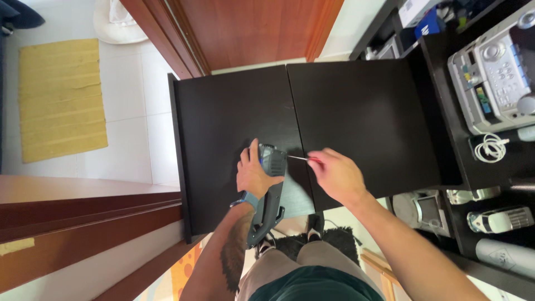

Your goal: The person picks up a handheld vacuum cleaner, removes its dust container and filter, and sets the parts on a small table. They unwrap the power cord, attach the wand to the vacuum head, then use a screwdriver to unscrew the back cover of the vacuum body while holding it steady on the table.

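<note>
My left hand (254, 174) presses on a long dark grey device (271, 189) that lies on the black table (356, 111), with a blue watch on that wrist. My right hand (336, 174) grips a small screwdriver (298, 158) with a red handle. Its thin metal shaft points left and its tip touches the top end of the device. Both hands meet near the seam between the table's two black panels.
A yellow mat (60, 97) lies on the white tiled floor at left. A wooden door (251, 28) stands behind the table. On the black shelf at right sit a grey electronic instrument (493, 69), a coiled white cable (490, 147) and other gadgets.
</note>
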### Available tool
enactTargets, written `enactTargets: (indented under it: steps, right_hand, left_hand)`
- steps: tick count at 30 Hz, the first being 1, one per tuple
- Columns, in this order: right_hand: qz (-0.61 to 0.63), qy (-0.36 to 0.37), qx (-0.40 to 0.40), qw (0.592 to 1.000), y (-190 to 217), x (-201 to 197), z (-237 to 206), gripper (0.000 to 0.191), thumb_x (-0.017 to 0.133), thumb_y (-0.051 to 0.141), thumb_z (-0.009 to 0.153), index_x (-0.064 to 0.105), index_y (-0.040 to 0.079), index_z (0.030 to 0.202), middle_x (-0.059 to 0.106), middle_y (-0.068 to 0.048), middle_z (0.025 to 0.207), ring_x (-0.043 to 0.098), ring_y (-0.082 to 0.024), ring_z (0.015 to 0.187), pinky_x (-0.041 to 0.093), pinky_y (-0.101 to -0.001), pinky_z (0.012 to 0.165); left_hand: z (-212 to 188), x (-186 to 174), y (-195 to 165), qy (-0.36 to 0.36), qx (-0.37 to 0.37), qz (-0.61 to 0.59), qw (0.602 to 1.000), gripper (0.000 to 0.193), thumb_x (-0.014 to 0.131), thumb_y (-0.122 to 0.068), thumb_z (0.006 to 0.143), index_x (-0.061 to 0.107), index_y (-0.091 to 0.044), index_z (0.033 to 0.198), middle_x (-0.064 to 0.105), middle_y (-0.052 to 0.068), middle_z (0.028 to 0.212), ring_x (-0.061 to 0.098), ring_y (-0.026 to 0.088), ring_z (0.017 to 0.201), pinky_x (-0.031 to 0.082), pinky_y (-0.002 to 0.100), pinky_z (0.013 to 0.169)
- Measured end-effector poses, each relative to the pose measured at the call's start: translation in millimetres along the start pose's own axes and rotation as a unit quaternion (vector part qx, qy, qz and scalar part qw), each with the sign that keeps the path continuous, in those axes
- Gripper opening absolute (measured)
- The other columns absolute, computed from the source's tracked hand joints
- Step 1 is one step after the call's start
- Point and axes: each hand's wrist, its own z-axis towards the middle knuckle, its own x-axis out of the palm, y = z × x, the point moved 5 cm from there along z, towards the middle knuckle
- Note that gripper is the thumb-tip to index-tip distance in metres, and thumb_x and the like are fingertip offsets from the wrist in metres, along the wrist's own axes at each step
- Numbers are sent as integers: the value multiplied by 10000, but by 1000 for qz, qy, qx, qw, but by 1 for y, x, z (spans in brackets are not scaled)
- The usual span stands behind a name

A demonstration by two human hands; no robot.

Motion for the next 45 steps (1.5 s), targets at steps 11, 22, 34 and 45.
enactTargets:
  steps: [11, 22, 34, 45]
  right_hand:
    - [441, 19, 338, 831, -60, 24, -85, 268, 642, 188, 991, 757, -32, 1091, 697, -78, 768, 619, -115, 670, 522, -254, 639]
    - [382, 30, 292, 877, -1, 38, -89, 222, 708, 122, 918, 743, 0, 1099, 755, -50, 897, 675, -104, 755, 569, -258, 703]
    - [110, 43, 135, 984, 74, 37, -70, 218, 712, 228, 923, 744, 28, 1002, 754, -154, 798, 753, -285, 715, 584, -354, 659]
    - [68, -11, 42, 997, 72, 43, -69, 185, 718, 203, 923, 728, 21, 956, 745, -162, 886, 713, -360, 771, 573, -414, 690]
  left_hand:
    - [-22, -11, 42, -52, -47, -187, 980, 1195, 1025, -341, 516, 375, -120, 1495, 597, 172, 1340, 569, 343, 1257, 475, 428, 1062]
    - [-34, -15, 62, -53, 16, -224, 973, 969, 997, -309, 522, 530, -6, 1315, 720, 184, 1137, 719, 324, 1058, 557, 410, 948]
    - [-55, 3, 83, -32, -75, 9, 997, 573, 685, -432, 930, 454, -31, 1268, 715, 232, 1017, 708, 430, 962, 568, 522, 848]
    - [-61, 3, 73, 2, -112, 35, 993, 508, 673, -406, 945, 440, -59, 1234, 717, 199, 1066, 717, 397, 995, 584, 494, 854]
